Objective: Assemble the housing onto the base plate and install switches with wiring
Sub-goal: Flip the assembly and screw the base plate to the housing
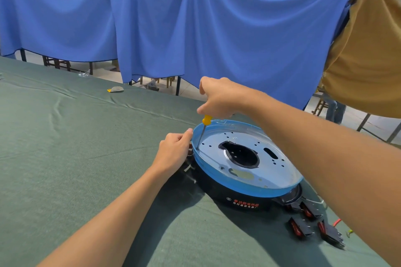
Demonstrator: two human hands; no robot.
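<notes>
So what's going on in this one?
A person is fastening the plate to the black housing on the table. The right hand holds a yellow screwdriver, its tip at a hole near the plate's left edge. The left hand grips the housing's rim beside it. Several switches lie loose at front right, not yet installed.

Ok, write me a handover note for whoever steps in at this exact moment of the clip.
Right grip: holds the yellow screwdriver, tilted, tip at a hole near the base plate's left rim.
Left grip: holds the black housing's left edge, thumb at the plate rim.
Things: the plate, blue film on, sits on the housing on the green cloth.
Done: plate and housing are mated. Whether other screws are in cannot be told.
Left: finish this screw. The switches lie loose on the cloth to the near right, not yet installed or wired in.
</notes>
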